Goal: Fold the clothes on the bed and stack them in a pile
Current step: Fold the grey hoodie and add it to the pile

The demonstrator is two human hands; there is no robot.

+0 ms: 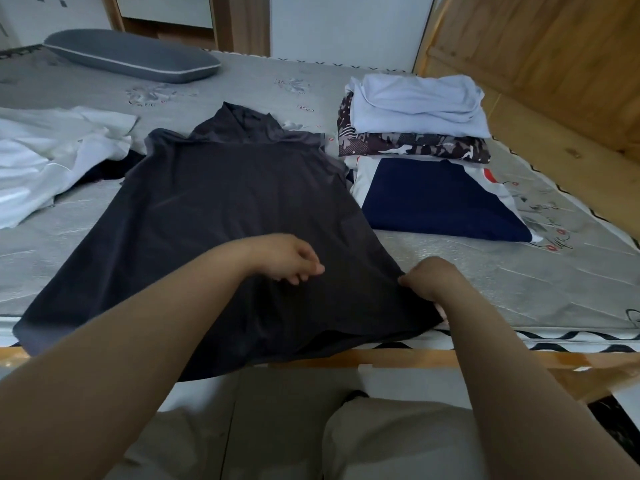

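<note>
At far left a white garment point(52, 157) lies rumpled on the bed point(519, 271). The dark grey shirt point(214, 220) is spread flat mid-bed, its hem near. The left hand point(287, 258) rests on it, fingers loosely curled, holding nothing. The right hand point(429, 282) pinches the shirt's right hem edge. Far right sits the folded pile point(419, 133).

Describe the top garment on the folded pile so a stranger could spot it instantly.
Start at the grey mattress and go to its far right side by the wooden wall, where the folded pile sits. The pale blue garment lies on top, plain and light, unlike the camouflage-patterned piece beneath it.
</note>
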